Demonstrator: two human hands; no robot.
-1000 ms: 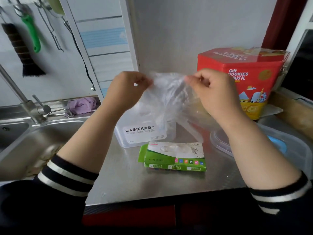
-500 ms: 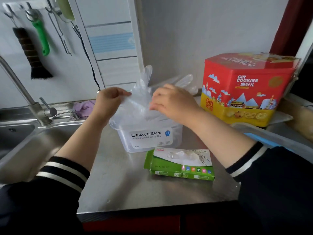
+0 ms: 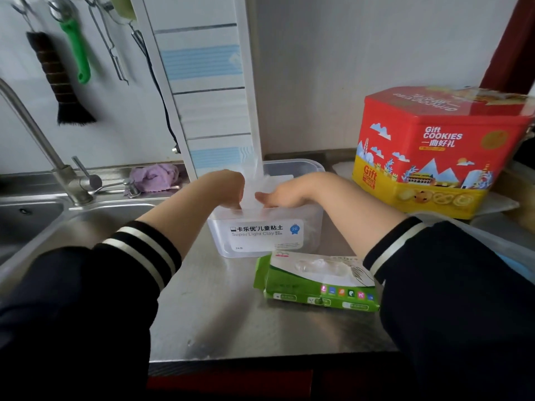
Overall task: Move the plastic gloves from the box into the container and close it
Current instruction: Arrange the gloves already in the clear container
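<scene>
Plastic gloves point(image 3: 256, 183): thin, limp, slippery; both hands, left hand point(image 3: 228, 189) and right hand point(image 3: 285, 193), grip clenched on them inside container point(image 3: 312, 224); best bunched, not pinched singly

I see a red and yellow cookie tin point(image 3: 428, 157) at the bench's point(image 3: 231, 314) right rear. A steel sink point(image 3: 43, 224) and faucet point(image 3: 37, 140) sit left, a purple cloth point(image 3: 153, 176) behind, brush point(image 3: 58, 79) hanging above.
</scene>
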